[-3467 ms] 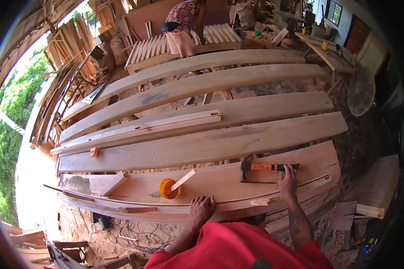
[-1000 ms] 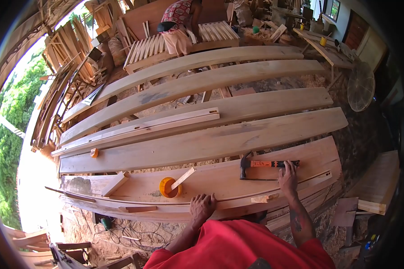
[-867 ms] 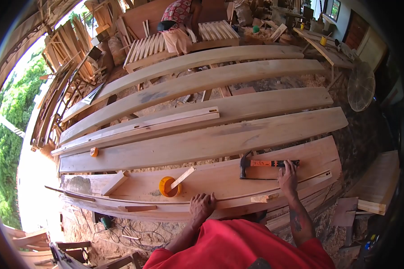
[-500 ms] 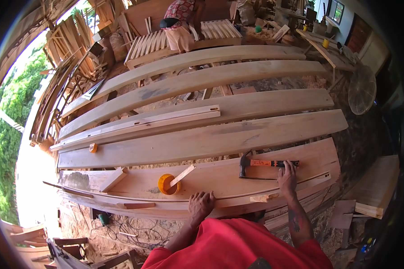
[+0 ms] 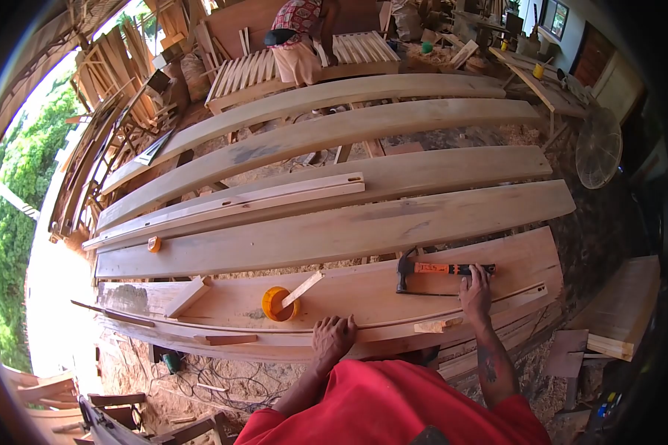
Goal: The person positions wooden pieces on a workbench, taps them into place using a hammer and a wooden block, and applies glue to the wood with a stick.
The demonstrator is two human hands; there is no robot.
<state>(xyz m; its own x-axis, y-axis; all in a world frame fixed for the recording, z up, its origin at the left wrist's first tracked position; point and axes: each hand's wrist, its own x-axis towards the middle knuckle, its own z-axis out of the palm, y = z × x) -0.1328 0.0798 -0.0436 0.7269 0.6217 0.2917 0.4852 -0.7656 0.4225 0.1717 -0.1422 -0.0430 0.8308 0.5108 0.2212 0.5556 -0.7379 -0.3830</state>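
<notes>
My right hand (image 5: 475,294) reaches over the black end of the handle of a claw hammer (image 5: 432,268), fingers curled on it. The hammer has an orange and black handle and lies along the nearest wide plank (image 5: 364,291). My left hand (image 5: 333,335) is curled over a long narrow wooden strip (image 5: 393,324) along that plank's front edge. Left of centre, an orange cup (image 5: 270,298) stands on the plank with a flat stick (image 5: 301,290) leaning in it. A small wood block (image 5: 438,325) lies between my hands.
More long planks (image 5: 334,226) lie parallel beyond, one bearing a slotted rail (image 5: 274,196) and an orange tape measure (image 5: 154,244). A saw (image 5: 111,313) rests at the left end. At the back a person (image 5: 297,44) bends over a slatted frame. A fan (image 5: 599,148) stands right.
</notes>
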